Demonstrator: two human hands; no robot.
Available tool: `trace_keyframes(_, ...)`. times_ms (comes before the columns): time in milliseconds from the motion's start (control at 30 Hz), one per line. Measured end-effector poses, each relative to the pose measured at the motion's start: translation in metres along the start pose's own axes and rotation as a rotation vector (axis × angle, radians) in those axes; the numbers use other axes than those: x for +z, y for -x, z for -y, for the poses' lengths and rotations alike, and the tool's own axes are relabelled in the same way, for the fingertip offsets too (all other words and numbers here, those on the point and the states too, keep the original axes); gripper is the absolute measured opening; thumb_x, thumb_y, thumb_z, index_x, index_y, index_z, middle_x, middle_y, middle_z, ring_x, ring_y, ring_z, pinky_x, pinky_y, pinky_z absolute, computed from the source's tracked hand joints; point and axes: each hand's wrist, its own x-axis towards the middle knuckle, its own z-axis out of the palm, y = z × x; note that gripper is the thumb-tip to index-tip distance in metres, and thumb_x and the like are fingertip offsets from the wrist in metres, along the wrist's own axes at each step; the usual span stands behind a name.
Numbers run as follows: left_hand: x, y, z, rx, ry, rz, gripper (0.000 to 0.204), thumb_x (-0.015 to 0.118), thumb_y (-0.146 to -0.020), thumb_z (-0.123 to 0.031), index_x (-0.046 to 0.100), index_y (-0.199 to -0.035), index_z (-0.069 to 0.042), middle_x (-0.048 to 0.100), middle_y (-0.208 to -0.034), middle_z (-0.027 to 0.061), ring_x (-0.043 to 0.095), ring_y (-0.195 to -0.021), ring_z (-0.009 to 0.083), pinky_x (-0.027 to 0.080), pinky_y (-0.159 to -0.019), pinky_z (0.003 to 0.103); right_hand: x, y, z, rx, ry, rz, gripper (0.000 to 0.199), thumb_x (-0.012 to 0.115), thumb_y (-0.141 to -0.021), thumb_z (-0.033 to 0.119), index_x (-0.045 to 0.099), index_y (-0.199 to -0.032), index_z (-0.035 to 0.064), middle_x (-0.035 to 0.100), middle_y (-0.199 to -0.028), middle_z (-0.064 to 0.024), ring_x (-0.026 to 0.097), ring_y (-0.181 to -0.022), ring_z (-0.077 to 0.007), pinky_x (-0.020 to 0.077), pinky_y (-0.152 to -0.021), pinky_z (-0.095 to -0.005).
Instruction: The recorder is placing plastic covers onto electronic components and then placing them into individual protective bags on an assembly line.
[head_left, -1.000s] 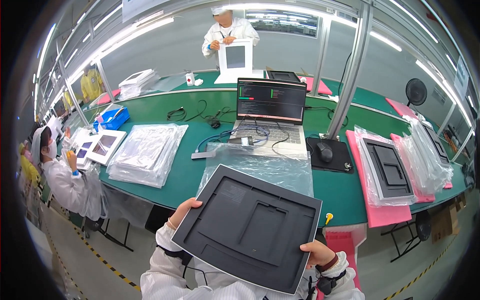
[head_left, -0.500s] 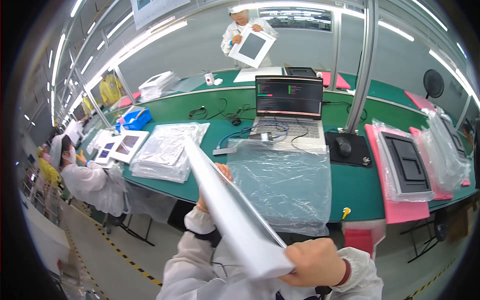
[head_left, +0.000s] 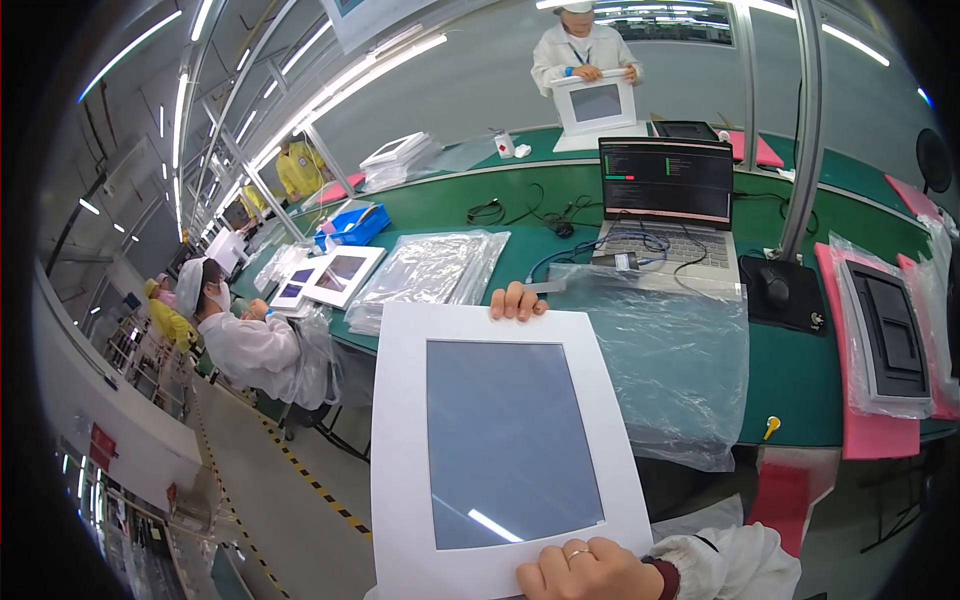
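A white-framed display panel (head_left: 405,430) with a dark grey screen is held up in front of me, its screen facing me. My left hand (head_left: 518,301) is closed over its far edge; only the fingers show, and the rest is behind the panel. At the near edge my right hand (head_left: 590,570), with a ring on one finger, is closed around the frame. A ceiling light reflects low on the screen. Just beyond the panel, a clear plastic bag (head_left: 670,380) lies flat over the bench and hangs past its front edge.
A laptop (head_left: 667,190) with cables stands behind the bag, a mouse (head_left: 775,288) to its right. Bagged panels (head_left: 430,270) are stacked at left. A black tray (head_left: 880,325) rests on pink foam at right. One co-worker (head_left: 250,340) sits left; another (head_left: 585,50) holds a similar panel opposite.
The panel has turned from edge-on, so its screen now faces me. The view has swung left. The co-worker opposite has lowered their panel upright onto the far bench.
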Motion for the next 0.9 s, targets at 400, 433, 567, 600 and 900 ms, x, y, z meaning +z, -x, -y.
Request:
trace_keyframes(400, 0.006, -0.041, 0.004, 0.008, 0.023, 0.073, 0.015, 0.048, -0.094, -0.022, 0.053, -0.100, -0.009, 0.044, -0.096, 0.0057, 0.049, -0.097, 0.0222, 0.036, -0.097, 0.040, 0.022, 0.017, 0.015, -0.032, -0.193, -0.123, 0.017, 0.052, -0.064, 0.021, 0.043, -0.057, 0.0086, 0.037, -0.052, -0.0042, 0.040, -0.047, -0.0161, 0.0279, -0.044, -0.0288)
trace_keyframes(433, 0.005, -0.039, 0.004, -0.017, 0.013, 0.053, 0.015, 0.048, -0.094, -0.022, 0.053, -0.100, -0.009, 0.044, -0.096, 0.0058, 0.049, -0.097, 0.0222, 0.036, -0.097, 0.040, 0.020, 0.016, 0.016, -0.031, -0.194, -0.123, 0.017, 0.052, -0.064, 0.021, 0.043, -0.057, 0.0086, 0.037, -0.052, -0.0042, 0.040, -0.047, -0.0161, 0.0279, -0.044, -0.0288)
trace_keyframes(567, -0.002, -0.033, -0.001, -0.116, -0.036, -0.026, 0.016, 0.048, -0.093, -0.022, 0.053, -0.100, -0.009, 0.044, -0.096, 0.0061, 0.050, -0.096, 0.0226, 0.038, -0.096, 0.040, 0.018, 0.012, 0.016, 0.039, -0.151, -0.107, 0.019, 0.053, -0.066, 0.024, 0.042, -0.059, 0.0103, 0.036, -0.053, -0.0029, 0.041, -0.047, -0.0145, 0.0301, -0.043, -0.0281)
trace_keyframes(600, -0.005, -0.031, 0.001, -0.138, -0.040, -0.044, 0.016, 0.049, -0.093, -0.022, 0.053, -0.100, -0.008, 0.044, -0.096, 0.0062, 0.050, -0.096, 0.0227, 0.038, -0.096, 0.040, 0.019, 0.014, 0.015, 0.001, -0.236, -0.169, 0.020, 0.052, -0.064, 0.025, 0.043, -0.057, 0.0085, 0.037, -0.052, -0.0049, 0.040, -0.047, -0.0163, 0.0277, -0.044, -0.0287)
trace_keyframes(900, -0.028, -0.011, -0.050, -0.471, -0.053, -0.263, 0.022, 0.051, -0.091, -0.022, 0.052, -0.103, -0.003, 0.046, -0.097, 0.0084, 0.052, -0.093, 0.0244, 0.044, -0.090, 0.039, 0.010, 0.005, -0.024, 0.478, -0.386, -0.053, 0.034, 0.072, -0.064, 0.030, 0.045, -0.064, 0.0079, 0.052, -0.054, -0.0071, 0.056, -0.047, -0.0247, 0.0432, -0.042, -0.0347)
